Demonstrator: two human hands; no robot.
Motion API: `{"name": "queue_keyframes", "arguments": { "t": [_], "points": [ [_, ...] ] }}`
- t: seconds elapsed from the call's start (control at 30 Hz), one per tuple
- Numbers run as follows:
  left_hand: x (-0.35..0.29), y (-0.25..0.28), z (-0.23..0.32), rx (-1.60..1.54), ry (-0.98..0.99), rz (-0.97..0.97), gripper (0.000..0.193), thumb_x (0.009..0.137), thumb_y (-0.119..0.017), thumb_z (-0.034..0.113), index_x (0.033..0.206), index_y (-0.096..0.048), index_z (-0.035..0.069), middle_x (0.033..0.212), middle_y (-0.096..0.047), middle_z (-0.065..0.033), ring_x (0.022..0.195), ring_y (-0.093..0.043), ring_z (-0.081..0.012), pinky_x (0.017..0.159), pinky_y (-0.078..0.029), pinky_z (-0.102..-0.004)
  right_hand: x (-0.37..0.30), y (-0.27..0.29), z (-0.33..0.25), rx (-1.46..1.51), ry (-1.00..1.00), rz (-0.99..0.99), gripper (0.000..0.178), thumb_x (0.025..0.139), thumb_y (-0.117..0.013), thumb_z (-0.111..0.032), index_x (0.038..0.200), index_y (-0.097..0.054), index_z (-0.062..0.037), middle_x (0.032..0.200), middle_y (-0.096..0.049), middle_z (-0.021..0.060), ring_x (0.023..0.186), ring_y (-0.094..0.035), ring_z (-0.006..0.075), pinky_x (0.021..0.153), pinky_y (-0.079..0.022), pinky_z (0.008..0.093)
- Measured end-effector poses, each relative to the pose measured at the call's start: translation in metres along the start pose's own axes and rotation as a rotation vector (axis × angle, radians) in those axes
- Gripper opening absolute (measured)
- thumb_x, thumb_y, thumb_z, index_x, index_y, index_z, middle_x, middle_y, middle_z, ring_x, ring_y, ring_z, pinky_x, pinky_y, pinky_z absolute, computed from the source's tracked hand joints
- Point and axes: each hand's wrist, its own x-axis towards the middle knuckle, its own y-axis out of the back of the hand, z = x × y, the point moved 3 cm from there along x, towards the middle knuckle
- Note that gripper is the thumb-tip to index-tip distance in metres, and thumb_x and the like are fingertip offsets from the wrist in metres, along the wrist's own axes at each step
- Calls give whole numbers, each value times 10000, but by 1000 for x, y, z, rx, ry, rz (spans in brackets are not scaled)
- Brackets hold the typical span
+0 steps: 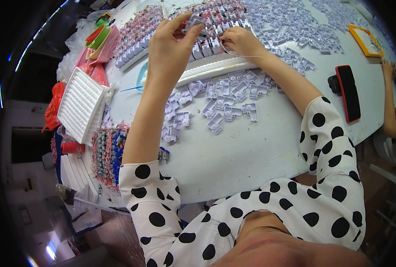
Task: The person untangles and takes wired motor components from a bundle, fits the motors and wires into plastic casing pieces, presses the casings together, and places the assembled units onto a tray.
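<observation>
In the upper middle of the frame, the left hand (169, 42) was raised above the counter (251, 149), its thumb and fingers bent partly closed around a pale grey plastic housing (195, 21) held between their tips. The right hand (244, 42), just to its right, reached in among a row of upright housings (201, 50) with red wires; its fingers were curled, the tips close together, but whether they gripped a part could not be told. A thin white wire (244, 55) ran beneath that hand.

Below the hands lay a white ribbed strip (220, 69), and under it, at the centre, a scatter of loose housings (224, 103). More loose pieces (291, 33) spread across the upper right. A red-edged black phone (349, 93) lay at right, near an orange-framed tray (366, 41). At left, a white ribbed tray (82, 104) stood tilted, above bundled blue and grey components (108, 151) with red wires.
</observation>
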Motion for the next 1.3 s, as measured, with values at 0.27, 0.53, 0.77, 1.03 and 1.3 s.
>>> {"name": "queue_keyframes", "arguments": {
  "t": [0.27,0.53,0.77,1.03,1.3],
  "points": [
    [-4,-4,-7,-56,48,-5,382,878,-772,230,1191,-711,19,962,-680,-107,820,-679,-180,728,-539,-300,3,-5,1,38,-48,-50,147,831,-719,-134,954,-736,-55,962,-679,71,945,-647,287,835,-531,386],
    [-8,-1,-7,-15,34,11,391,881,-767,230,1194,-705,4,964,-678,-107,826,-676,-180,746,-540,-300,3,-6,-5,42,-21,-9,98,862,-683,-112,917,-720,-40,941,-663,78,910,-644,285,799,-528,385],
    [-11,-2,-7,23,38,12,409,880,-779,222,1211,-696,-3,985,-696,-95,856,-679,-153,752,-536,-272,1,-1,-5,2,-53,-43,131,887,-665,-167,940,-745,-79,942,-666,54,921,-650,282,783,-542,394],
    [-12,-5,-9,25,22,21,408,877,-769,242,1188,-699,-13,945,-676,-119,824,-690,-199,746,-544,-315,3,2,-8,32,-63,-37,138,884,-659,-164,950,-747,-80,946,-673,60,888,-662,302,776,-543,404],
    [-12,-7,-7,-7,38,14,397,869,-774,233,1177,-707,-9,948,-689,-131,822,-697,-207,750,-546,-317,-1,-4,3,38,-148,-65,170,859,-661,-199,958,-750,-94,963,-699,67,912,-669,311,801,-540,416]
  ]
}}
